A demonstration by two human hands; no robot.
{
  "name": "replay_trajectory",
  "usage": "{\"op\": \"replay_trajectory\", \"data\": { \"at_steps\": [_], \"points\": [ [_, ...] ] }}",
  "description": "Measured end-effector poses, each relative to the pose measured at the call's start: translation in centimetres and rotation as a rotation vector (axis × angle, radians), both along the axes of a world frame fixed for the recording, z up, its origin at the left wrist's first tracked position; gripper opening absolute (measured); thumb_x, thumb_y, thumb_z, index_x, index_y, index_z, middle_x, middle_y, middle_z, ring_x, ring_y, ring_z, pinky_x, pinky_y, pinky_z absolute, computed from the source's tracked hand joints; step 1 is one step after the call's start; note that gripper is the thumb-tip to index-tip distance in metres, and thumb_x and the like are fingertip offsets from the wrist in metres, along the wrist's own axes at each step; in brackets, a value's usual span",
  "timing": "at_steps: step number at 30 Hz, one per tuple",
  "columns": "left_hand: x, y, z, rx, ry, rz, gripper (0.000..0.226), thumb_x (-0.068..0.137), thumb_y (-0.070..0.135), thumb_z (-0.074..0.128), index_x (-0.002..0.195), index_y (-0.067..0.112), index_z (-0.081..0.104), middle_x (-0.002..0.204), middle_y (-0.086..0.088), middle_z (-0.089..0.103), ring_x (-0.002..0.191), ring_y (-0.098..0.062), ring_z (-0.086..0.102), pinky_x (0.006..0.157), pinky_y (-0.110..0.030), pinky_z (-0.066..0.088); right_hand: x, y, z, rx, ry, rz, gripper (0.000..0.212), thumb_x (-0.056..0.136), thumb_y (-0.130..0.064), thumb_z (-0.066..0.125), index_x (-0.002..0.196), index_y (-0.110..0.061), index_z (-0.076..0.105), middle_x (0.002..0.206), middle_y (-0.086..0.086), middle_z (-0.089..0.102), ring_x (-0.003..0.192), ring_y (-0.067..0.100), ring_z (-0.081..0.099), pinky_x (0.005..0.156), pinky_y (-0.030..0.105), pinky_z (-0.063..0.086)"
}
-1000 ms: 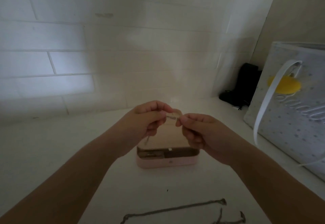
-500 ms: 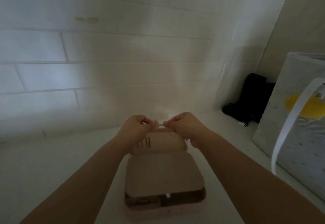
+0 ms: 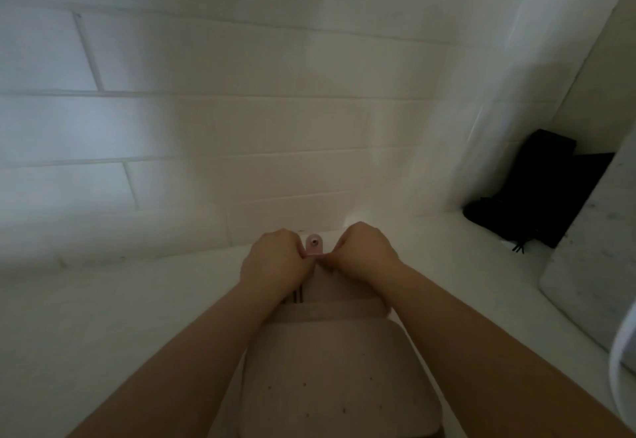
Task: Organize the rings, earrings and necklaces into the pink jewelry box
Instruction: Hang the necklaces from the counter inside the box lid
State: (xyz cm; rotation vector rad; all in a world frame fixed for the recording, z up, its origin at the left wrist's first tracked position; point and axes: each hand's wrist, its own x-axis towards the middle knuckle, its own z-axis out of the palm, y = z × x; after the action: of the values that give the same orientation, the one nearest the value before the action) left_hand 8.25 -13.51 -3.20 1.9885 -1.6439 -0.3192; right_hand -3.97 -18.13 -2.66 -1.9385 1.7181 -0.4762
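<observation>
Both hands curled: left hand (image 3: 275, 260) and right hand (image 3: 363, 255) pinch something thin between them, over jewelry box (image 3: 339, 386) far edge.

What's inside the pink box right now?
The pink box lies open, showing a beige padded panel with a few tiny dark dots and some dark slots near the left hand. Both hands, left and right hand, cover its far edge, so anything under them is hidden.
</observation>
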Motion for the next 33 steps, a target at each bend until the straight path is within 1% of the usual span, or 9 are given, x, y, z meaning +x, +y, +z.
{"op": "replay_trajectory", "data": {
  "at_steps": [8, 12, 15, 18, 20, 24, 26, 29, 33],
  "points": [
    [0.1, 1.0, 0.5, 0.054, -0.051, -0.031, 0.012, 0.075, 0.023, 0.063, 0.080, 0.014, 0.068, 0.095, -0.009, 0.066, 0.092, -0.026, 0.060, 0.074, -0.029, 0.045, -0.5, 0.6, 0.6, 0.103, 0.047, 0.063, 0.037, 0.064, -0.028, 0.074, 0.094, -0.007, 0.068, 0.087, 0.010, 0.066, 0.085, 0.025, 0.064, 0.067, 0.027, 0.049],
    [0.3, 2.6, 0.8, 0.073, -0.056, -0.153, 0.019, 0.084, 0.025, 0.056, 0.083, 0.012, 0.070, 0.087, -0.007, 0.067, 0.083, -0.021, 0.059, 0.071, -0.027, 0.043, -0.9, 1.6, 1.3, 0.155, 0.089, 0.154, 0.037, 0.072, -0.028, 0.072, 0.098, -0.003, 0.067, 0.093, 0.014, 0.068, 0.088, 0.027, 0.064, 0.076, 0.033, 0.051],
    [0.1, 4.0, 1.3, 0.043, -0.121, -0.257, 0.024, 0.088, 0.022, 0.048, 0.092, 0.015, 0.071, 0.096, -0.008, 0.070, 0.091, -0.022, 0.061, 0.077, -0.028, 0.045, -1.1, 2.7, 1.9, 0.234, 0.023, 0.190, 0.029, 0.079, -0.026, 0.063, 0.092, 0.000, 0.068, 0.069, 0.009, 0.058, 0.068, 0.024, 0.057, 0.063, 0.030, 0.044],
    [-0.5, 5.4, 1.6, -0.040, -0.147, -0.380, 0.027, 0.089, 0.016, 0.045, 0.099, 0.023, 0.069, 0.096, 0.002, 0.068, 0.083, -0.013, 0.057, 0.062, -0.013, 0.034, -1.0, 3.5, 2.3, 0.309, 0.001, 0.185, 0.027, 0.081, -0.027, 0.056, 0.064, -0.007, 0.063, 0.053, 0.004, 0.052, 0.045, 0.015, 0.045, 0.048, 0.023, 0.036],
    [-0.8, 6.0, 1.7, -0.051, -0.141, -0.463, 0.025, 0.088, 0.015, 0.045, 0.096, 0.022, 0.068, 0.098, 0.004, 0.068, 0.082, -0.007, 0.055, 0.063, -0.015, 0.034, -0.7, 3.8, 2.4, 0.310, -0.005, 0.169, 0.030, 0.079, -0.024, 0.055, 0.053, -0.011, 0.053, 0.050, 0.005, 0.051, 0.044, 0.015, 0.044, 0.048, 0.023, 0.035],
    [0.0, 6.6, 2.4, -0.024, -0.050, -0.553, 0.021, 0.086, 0.021, 0.055, 0.097, 0.029, 0.071, 0.079, 0.017, 0.067, 0.066, 0.007, 0.050, 0.061, -0.001, 0.033, -0.2, 3.9, 2.3, 0.273, 0.064, 0.182, 0.011, 0.077, -0.016, 0.052, 0.069, -0.010, 0.051, 0.060, 0.005, 0.049, 0.059, 0.020, 0.049, 0.049, 0.025, 0.034],
    [1.1, 6.6, 2.7, 0.026, 0.131, -0.520, 0.018, 0.084, 0.023, 0.060, 0.089, 0.034, 0.073, 0.064, 0.021, 0.065, 0.061, 0.012, 0.054, 0.058, -0.002, 0.035, -0.2, 3.9, 2.2, 0.275, 0.070, 0.190, 0.009, 0.078, -0.019, 0.054, 0.076, -0.011, 0.053, 0.062, 0.004, 0.050, 0.061, 0.020, 0.051, 0.048, 0.024, 0.034],
    [3.2, 5.8, 1.6, -0.050, 0.450, -0.269, 0.017, 0.084, 0.016, 0.061, 0.076, 0.024, 0.074, 0.064, 0.010, 0.069, 0.057, 0.004, 0.057, 0.061, -0.014, 0.042, -0.4, 4.1, 2.4, 0.300, 0.043, 0.190, 0.020, 0.076, -0.027, 0.063, 0.065, -0.013, 0.053, 0.052, 0.001, 0.050, 0.038, 0.012, 0.043, 0.037, 0.014, 0.029],
    [4.7, 4.7, -0.8, -0.130, 0.304, 0.138, 0.015, 0.084, 0.027, 0.061, 0.096, 0.022, 0.068, 0.097, -0.001, 0.068, 0.097, -0.014, 0.062, 0.076, -0.024, 0.042, -0.5, 4.4, 2.7, 0.339, 0.045, 0.179, 0.028, 0.078, -0.026, 0.061, 0.056, -0.012, 0.049, 0.047, 0.001, 0.044, 0.031, 0.012, 0.036, 0.036, 0.009, 0.026]
  ]
}}
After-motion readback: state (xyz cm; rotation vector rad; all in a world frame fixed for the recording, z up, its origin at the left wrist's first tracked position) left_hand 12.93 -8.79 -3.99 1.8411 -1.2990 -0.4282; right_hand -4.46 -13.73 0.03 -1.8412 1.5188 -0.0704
